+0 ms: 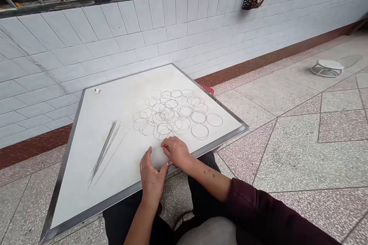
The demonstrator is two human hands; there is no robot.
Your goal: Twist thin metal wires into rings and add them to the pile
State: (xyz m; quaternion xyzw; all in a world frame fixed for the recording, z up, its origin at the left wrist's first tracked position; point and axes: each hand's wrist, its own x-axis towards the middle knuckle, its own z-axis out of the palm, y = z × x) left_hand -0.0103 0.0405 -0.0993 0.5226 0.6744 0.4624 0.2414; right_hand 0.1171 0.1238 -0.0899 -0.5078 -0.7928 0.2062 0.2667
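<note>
While I monitor this head view from my remote station, I log each hand in turn. What is the left hand (152,180) doing?

Released. Its fingers are spread and slightly cupped, resting on the lower part of a white board (120,101) with a metal frame. I see nothing gripped in it.

And the right hand (176,151)?

Its fingers curl down onto the board, with the fingertips just below the nearest ring. I cannot tell whether they pinch something thin or only press the surface. A maroon sleeve (258,212) ends partway up that forearm.

Locate the work items.

A cluster of thin dark rings (168,114), apparently wire, lies overlapping on the board directly ahead of both hands. Left of the cluster, a bundle of straight thin wires (105,149) lies slantwise, with a single strand (112,157) just beside it.

Confirm the board's position.

Its near edge lies over the person's dark trousers (115,226), and its far corner points toward a white tiled wall (71,53). A small white-and-red piece (97,91) sits near the far left corner.
</note>
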